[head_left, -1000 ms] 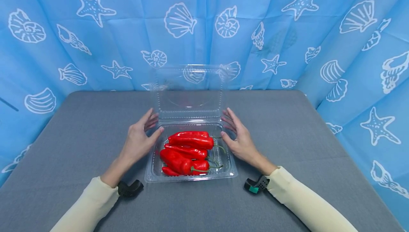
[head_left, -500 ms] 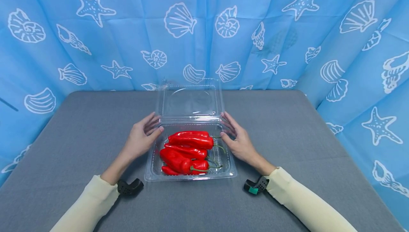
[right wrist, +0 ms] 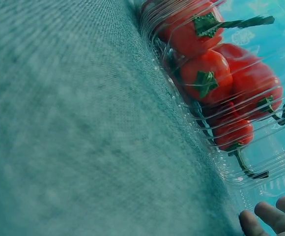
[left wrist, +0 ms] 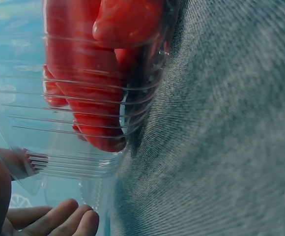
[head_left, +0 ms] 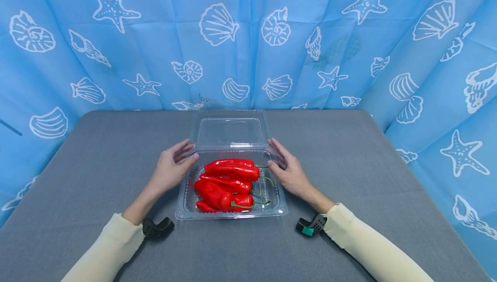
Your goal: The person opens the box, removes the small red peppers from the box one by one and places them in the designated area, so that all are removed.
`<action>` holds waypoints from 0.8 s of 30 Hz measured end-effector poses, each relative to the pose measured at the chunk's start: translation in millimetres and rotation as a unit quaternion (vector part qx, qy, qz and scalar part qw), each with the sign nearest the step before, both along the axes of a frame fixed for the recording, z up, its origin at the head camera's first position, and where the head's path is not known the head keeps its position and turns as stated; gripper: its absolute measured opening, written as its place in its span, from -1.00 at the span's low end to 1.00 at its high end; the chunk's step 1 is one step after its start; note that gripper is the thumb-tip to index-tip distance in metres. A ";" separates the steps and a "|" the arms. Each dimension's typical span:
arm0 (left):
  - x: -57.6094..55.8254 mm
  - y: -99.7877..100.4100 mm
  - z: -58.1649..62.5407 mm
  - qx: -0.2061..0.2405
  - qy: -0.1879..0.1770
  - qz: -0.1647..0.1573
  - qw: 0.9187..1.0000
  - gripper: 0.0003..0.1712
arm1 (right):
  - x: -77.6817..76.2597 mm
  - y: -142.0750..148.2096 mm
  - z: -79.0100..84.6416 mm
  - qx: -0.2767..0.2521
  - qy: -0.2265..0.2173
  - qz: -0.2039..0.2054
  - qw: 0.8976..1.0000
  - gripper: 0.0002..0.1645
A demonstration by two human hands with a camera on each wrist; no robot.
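Clear clamshell (head_left: 233,216) with red peppers (head_left: 233,172) inside

It's on the desk (head_left: 338,152), right between the left hand (head_left: 170,169) and right hand (head_left: 292,172), fingers loosely spread by its back corners, can't tell if they're touching. The lid (head_left: 233,131) is folded back behind.

Long glossy red peppers (head_left: 233,172) overlapping, lowest part-hidden, wrist views' top edges slicing some! Left hand (head_left: 168,170), right hand (head_left: 292,172) cropped there too; touch on clear rectangular plastic box (head_left: 233,217) unclear. Grey woven tablecloth (left wrist: 221,128) blurred.
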State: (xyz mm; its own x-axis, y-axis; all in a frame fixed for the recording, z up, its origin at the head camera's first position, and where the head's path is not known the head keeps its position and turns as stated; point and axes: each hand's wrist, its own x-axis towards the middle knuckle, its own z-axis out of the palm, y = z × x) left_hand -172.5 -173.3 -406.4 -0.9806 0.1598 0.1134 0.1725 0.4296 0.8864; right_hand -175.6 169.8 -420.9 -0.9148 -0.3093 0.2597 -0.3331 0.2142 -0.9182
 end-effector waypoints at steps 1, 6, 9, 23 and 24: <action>0.3 -0.2 -0.2 0.002 -0.001 0.001 1.000 -0.23 | 0.0 0.0 -0.4 0.000 0.000 0.000 1.000 -0.17; 0.0 -1.2 -3.1 0.033 -0.002 -0.004 0.999 -0.19 | 0.5 0.2 -1.3 0.002 0.003 -0.001 1.000 -0.18; -2.4 -3.0 -8.4 0.057 -0.001 -0.016 0.998 -0.14 | 0.9 -0.4 0.0 0.002 0.004 -0.008 1.000 -0.18; -8.0 -4.4 -23.9 0.096 0.014 -0.049 0.994 -0.23 | 3.1 1.1 15.3 0.044 0.081 -0.074 0.993 -0.15; -7.7 -4.2 -23.9 0.093 0.015 -0.049 0.994 -0.23 | 3.8 1.0 18.2 0.050 0.094 -0.078 0.991 -0.15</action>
State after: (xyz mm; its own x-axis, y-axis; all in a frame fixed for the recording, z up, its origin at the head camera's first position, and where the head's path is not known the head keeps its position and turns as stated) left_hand -180.2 -177.5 -430.3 -0.9569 0.2285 0.1795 0.2335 0.2374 0.9429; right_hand -171.8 170.8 -402.7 -0.8916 -0.2013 0.4055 -0.4525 0.3630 -0.8146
